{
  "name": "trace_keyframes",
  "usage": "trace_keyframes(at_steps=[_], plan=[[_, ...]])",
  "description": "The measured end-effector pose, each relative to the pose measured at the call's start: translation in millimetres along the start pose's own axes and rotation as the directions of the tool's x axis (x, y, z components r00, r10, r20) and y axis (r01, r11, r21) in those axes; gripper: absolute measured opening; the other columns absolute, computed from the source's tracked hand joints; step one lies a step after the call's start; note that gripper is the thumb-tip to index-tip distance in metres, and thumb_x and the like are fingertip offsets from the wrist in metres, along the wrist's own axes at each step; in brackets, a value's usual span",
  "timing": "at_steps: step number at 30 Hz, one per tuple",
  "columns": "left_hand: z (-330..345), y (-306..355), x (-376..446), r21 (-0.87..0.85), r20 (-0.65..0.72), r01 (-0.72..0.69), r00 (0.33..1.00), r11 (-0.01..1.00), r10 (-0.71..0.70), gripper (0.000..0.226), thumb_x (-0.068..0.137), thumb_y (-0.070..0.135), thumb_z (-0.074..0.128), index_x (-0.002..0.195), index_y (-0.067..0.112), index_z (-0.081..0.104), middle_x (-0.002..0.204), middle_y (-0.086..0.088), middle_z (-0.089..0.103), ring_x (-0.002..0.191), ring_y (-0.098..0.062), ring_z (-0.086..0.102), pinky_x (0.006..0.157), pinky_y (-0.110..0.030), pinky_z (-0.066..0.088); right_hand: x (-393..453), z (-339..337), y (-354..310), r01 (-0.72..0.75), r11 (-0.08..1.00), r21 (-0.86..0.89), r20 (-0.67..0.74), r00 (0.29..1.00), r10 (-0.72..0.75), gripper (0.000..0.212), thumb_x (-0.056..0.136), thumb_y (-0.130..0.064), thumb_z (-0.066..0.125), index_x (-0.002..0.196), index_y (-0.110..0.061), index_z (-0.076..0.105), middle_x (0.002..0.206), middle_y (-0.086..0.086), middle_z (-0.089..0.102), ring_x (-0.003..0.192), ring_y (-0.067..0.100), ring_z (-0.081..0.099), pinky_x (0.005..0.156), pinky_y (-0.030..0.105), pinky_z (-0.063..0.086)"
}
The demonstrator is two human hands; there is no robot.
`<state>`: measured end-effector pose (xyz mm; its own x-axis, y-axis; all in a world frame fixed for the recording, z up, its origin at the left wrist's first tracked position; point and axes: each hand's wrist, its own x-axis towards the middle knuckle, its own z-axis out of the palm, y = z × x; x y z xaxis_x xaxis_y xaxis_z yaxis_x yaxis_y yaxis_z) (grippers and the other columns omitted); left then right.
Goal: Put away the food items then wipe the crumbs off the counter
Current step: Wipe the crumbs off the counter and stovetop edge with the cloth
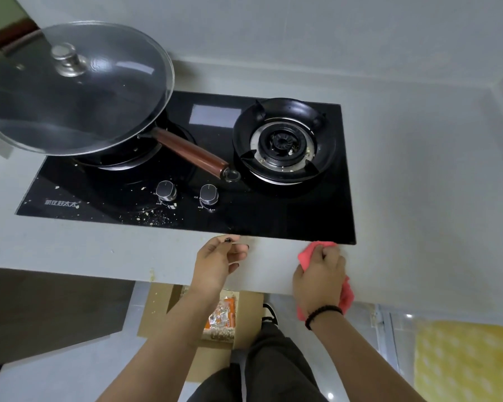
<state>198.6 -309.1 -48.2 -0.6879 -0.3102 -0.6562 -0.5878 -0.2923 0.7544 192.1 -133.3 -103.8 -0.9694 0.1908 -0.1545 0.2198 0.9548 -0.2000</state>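
Pale crumbs (154,213) are lying scattered on the near left of the black glass two-burner gas hob (273,219), around the left of its two knobs, with a few more in the right burner ring (285,143). The crumpled red-pink cloth (321,245) is sitting on the grey surface (99,250) at the hob's near right corner, probably placed there to start a sweep leftward toward the crumbs.

The right hand (320,274) is pressing down on the cloth, grip curled over it and bunching it; a tail of cloth is hanging off the near edge under the wrist. The left hand (219,262) is hovering over the near edge just left of the cloth, fingers loosely bent; something small and dark shows at its fingertips, so whether this grip is empty I cannot tell.

The food items appear already stowed: an open brown cardboard box (157,311) on the floor below the edge is holding orange snack packets (219,317).

On the left burner, a dark wok with a wooden handle (192,153) is sitting under a glass lid (99,91).
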Motion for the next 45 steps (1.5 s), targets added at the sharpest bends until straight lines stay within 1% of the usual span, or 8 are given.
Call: trace_keyframes(at_steps=[7,12,17,21,29,37,40,45], plan=[[1.5,-7.5,-7.0,0.011,0.012,0.007,1.0,1.0,-0.008,0.026,0.099,0.008,0.039,0.104,0.009,0.064,0.078,-0.003,0.072,0.078,-0.014,0.066,0.082,-0.031,0.049,-13.6,-5.1,-24.8,0.506,0.849,0.157,0.202,0.825,-0.528,0.051,0.085,-0.019,0.055,0.135,-0.02,0.046,0.114,0.0,0.04,0.108,0.018,0.039,0.099,0.035,0.039],[-5.6,-4.0,-7.3,0.015,0.005,-0.008,1.0,1.0,0.008,0.026,0.099,0.009,0.039,0.103,0.012,0.064,0.081,-0.002,0.072,0.081,-0.015,0.066,0.086,-0.034,0.047,-21.3,-16.1,7.1,0.107,0.968,0.227,0.048,0.991,-0.121,0.049,0.087,-0.018,0.055,0.134,-0.019,0.042,0.122,0.004,0.037,0.108,0.018,0.046,0.095,0.035,0.046],[-17.8,-4.8,-6.6,0.002,-0.014,-0.009,1.0,1.0,0.009,0.026,0.099,0.01,0.039,0.103,0.012,0.064,0.081,-0.002,0.073,0.082,-0.015,0.066,0.086,-0.034,0.047,12.8,-18.2,43.3,-0.305,0.912,0.275,0.001,0.948,0.317,0.035,0.085,-0.012,0.056,0.115,0.005,0.051,0.111,0.024,0.043,0.099,0.039,0.045,0.09,0.044,0.043],[-22.7,-8.9,-9.5,-0.002,-0.021,0.002,1.0,1.0,-0.002,0.026,0.099,0.009,0.039,0.103,0.012,0.064,0.081,-0.002,0.073,0.081,-0.014,0.066,0.085,-0.033,0.047,23.4,-11.9,11.6,-0.334,0.919,0.212,0.038,0.942,0.333,0.044,0.085,-0.017,0.054,0.119,0.01,0.048,0.118,0.027,0.044,0.104,0.041,0.045,0.094,0.047,0.042],[-43.7,-13.6,-11.9,-0.026,-0.069,-0.002,0.998,1.0,0.001,0.026,0.098,0.009,0.04,0.101,0.011,0.065,0.084,-0.006,0.073,0.079,-0.017,0.065,0.078,-0.031,0.048,-25.6,15.4,-89.1,0.063,0.991,0.118,0.142,0.987,-0.08,0.058,0.087,-0.027,0.053,0.136,0.0,0.039,0.129,0.011,0.036,0.121,0.028,0.034,0.106,0.037,0.033],[-67.8,-13.0,-15.6,-0.072,-0.135,-0.005,0.991,0.997,-0.005,0.023,0.099,0.01,0.04,0.101,0.011,0.064,0.082,-0.006,0.071,0.078,-0.017,0.064,0.068,-0.028,0.045,-19.7,15.1,-103.9,0.535,0.809,0.242,0.225,0.78,-0.584,0.053,0.086,-0.02,0.054,0.137,-0.018,0.042,0.126,0.003,0.035,0.12,0.022,0.035,0.105,0.036,0.034],[-72.6,-13.3,-16.2,-0.087,-0.149,0.004,0.989,0.996,-0.017,0.023,0.099,0.011,0.041,0.101,0.012,0.064,0.083,-0.005,0.072,0.08,-0.017,0.065,0.072,-0.029,0.045,-22.5,6.6,-80.8,0.453,0.849,0.271,0.131,0.857,-0.499,0.051,0.085,-0.017,0.056,0.135,-0.019,0.044,0.12,0.003,0.039,0.115,0.02,0.04,0.103,0.034,0.038],[-74.2,-11.9,-14.2,-0.118,-0.146,0.008,0.989,0.993,-0.026,0.024,0.099,0.01,0.041,0.098,0.014,0.065,0.079,-0.002,0.072,0.078,-0.015,0.065,0.083,-0.034,0.046,-15.3,6.1,-35.2,-0.078,0.935,0.345,0.049,0.997,0.065,0.046,0.083,-0.012,0.057,0.128,-0.009,0.048,0.118,0.015,0.043,0.108,0.031,0.045,0.093,0.042,0.045]])
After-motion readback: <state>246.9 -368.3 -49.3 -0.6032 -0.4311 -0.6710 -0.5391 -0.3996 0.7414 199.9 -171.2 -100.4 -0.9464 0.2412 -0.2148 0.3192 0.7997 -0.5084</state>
